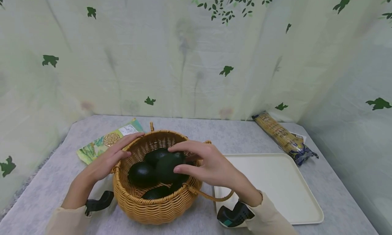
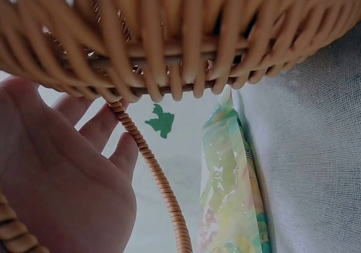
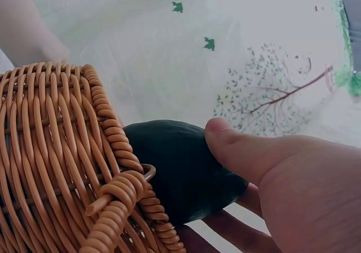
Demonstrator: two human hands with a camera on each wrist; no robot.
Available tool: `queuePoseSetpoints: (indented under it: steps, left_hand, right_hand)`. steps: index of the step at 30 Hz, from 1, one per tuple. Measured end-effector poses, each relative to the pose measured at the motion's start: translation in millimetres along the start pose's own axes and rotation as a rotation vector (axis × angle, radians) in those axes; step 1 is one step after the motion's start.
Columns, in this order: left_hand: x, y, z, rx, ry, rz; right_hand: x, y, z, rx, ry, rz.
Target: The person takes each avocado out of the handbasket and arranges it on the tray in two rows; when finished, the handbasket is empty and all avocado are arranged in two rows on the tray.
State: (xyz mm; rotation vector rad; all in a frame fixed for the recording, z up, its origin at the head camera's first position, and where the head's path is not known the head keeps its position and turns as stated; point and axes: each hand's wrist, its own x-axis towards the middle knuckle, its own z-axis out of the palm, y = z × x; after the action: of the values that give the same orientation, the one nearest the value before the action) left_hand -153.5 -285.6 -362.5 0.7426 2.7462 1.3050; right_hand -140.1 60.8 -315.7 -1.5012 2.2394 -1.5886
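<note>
In the head view, the basket [image 1: 153,209] stands on the worktop [image 1: 226,134], beside the tray [image 1: 269,184]. The right hand [image 1: 212,163] grasps an avocado [image 1: 166,169] between thumb and fingers at the basket's mouth; other avocados [image 1: 142,174] lie inside, below it. The left hand [image 1: 105,161] clenches nothing: its extended fingers rest against the basket's far-left rim.

In the left wrist view, those fingers are loosely spread by the handle [image 2: 161,179], their tips partly hidden by the wicker; a bag [image 2: 228,179] lies beyond.

In the right wrist view, the grasped avocado shows above the rim, thumb on one side, fingers on the other.

As I judge it, the work is midway through one avocado's handling: the grasp is made, the release is left. No avocado shows on the tray.
</note>
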Motion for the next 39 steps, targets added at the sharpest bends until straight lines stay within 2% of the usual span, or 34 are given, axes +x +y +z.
queuePoseSetpoints:
  steps: [9, 27, 39]
  left_hand:
    - [0.2, 0.0, -1.5, 0.003, 0.004, 0.006]
    - [-1.2, 1.2, -2.1, 0.002, 0.006, 0.001]
    - [-1.8, -0.1, 0.0, -0.007, 0.003, -0.016]
  right_hand:
    - [-5.2, -2, -6, -0.044, 0.011, -0.049]
    - [-25.9, -6, -17, -0.001, 0.129, -0.018]
    - [-37.3, -10, -29, -0.006, 0.191, -0.032]
